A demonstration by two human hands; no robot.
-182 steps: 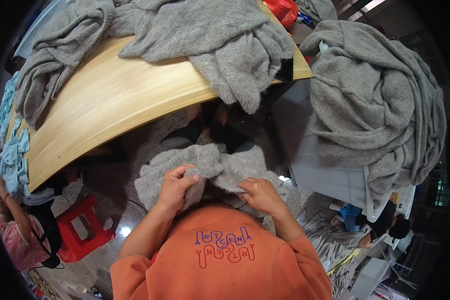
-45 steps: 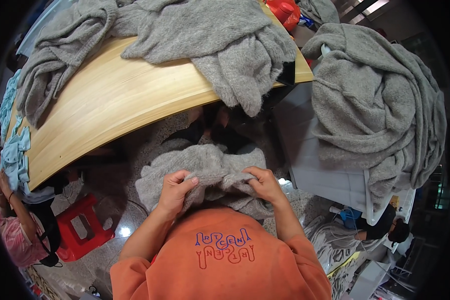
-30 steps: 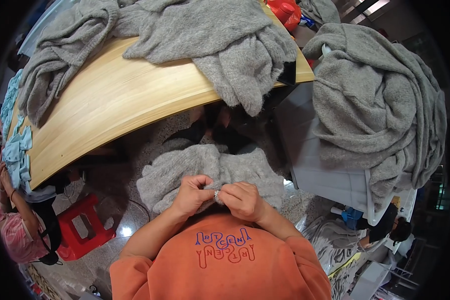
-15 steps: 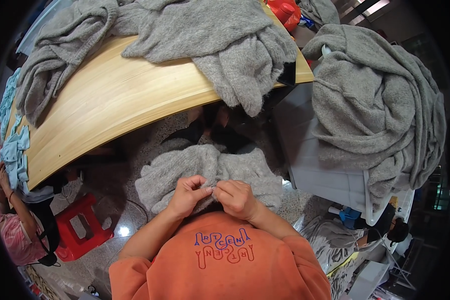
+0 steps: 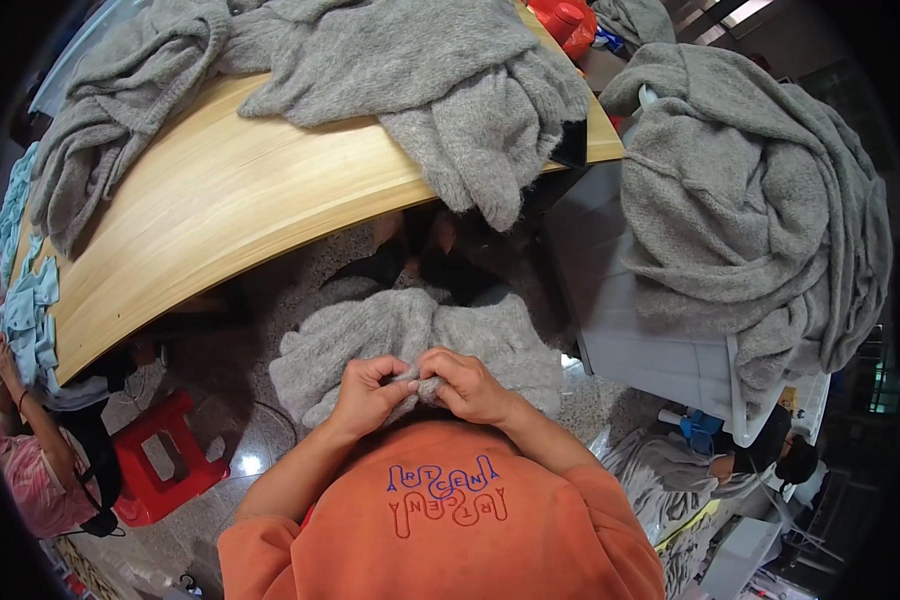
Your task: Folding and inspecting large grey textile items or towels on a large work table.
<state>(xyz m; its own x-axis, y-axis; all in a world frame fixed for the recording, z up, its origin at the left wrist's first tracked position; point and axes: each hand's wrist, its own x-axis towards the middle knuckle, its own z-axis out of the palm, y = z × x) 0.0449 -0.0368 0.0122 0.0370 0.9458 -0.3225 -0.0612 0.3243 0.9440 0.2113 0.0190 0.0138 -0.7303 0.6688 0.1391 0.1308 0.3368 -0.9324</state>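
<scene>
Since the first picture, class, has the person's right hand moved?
Yes. The right hand has shifted left, toward the left hand, meeting it over the middle of the grey knit garment, judged against the wooden table.

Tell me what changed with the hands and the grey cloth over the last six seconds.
The left hand and right hand moved inward from the garment's sides and now meet at the middle, pinching the near edge of the grey knit garment, which has bunched between them. The wooden table and its grey piles stayed put.
</scene>
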